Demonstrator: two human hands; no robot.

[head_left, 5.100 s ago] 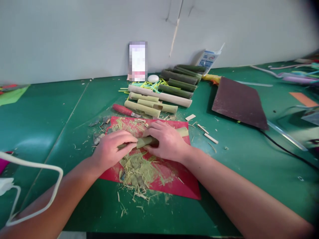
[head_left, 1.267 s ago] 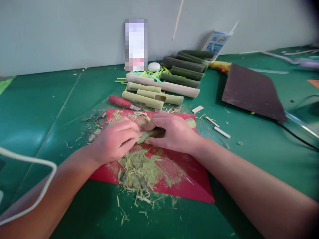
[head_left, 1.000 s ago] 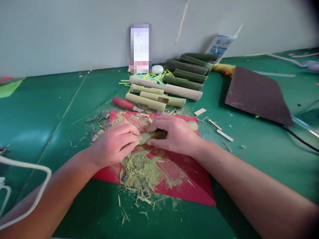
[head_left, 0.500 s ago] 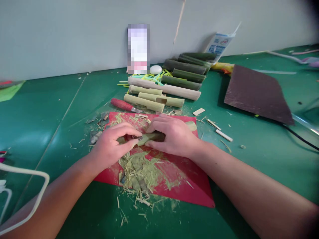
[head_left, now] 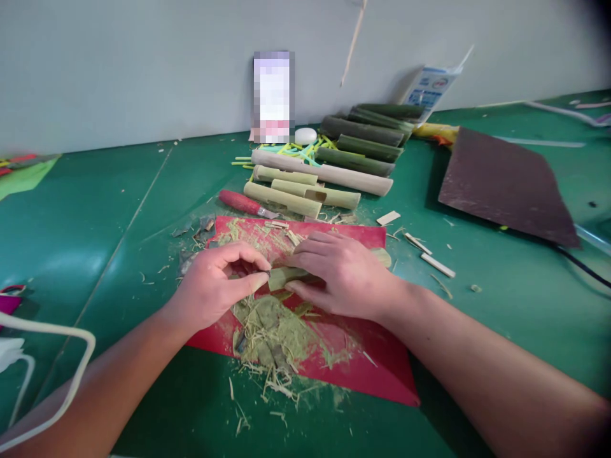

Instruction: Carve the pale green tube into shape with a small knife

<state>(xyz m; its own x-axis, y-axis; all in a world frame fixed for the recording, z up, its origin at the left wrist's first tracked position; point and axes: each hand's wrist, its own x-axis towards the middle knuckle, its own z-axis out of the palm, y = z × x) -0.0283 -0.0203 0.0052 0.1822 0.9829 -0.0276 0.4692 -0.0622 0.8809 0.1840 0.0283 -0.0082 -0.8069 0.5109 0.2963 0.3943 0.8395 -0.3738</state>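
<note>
My right hand [head_left: 346,273] is wrapped over a pale green bamboo tube [head_left: 285,276], pressing it down on a red sheet [head_left: 391,378]. The tube's far end shows beyond my knuckles on the right. My left hand [head_left: 219,283] is closed in a pinch at the tube's left end; a small dark thing shows between thumb and forefinger, mostly hidden, its kind unclear. Fine bamboo shavings [head_left: 277,324] are heaped on the sheet just below both hands. Above the sheet lies a red-handled knife [head_left: 243,202] with a short metal blade.
Cut bamboo tubes [head_left: 324,172] lie in rows behind the sheet, with darker green ones [head_left: 363,130] further back. A screen [head_left: 273,95] leans on the wall beside a white oval object [head_left: 305,135]. At right is a dark board [head_left: 506,184]; at left, a white frame [head_left: 86,356].
The view has shifted slightly, so the table's things appear further right. Less of the dark thing shows between my left fingertips. My right hand still holds the tube.
</note>
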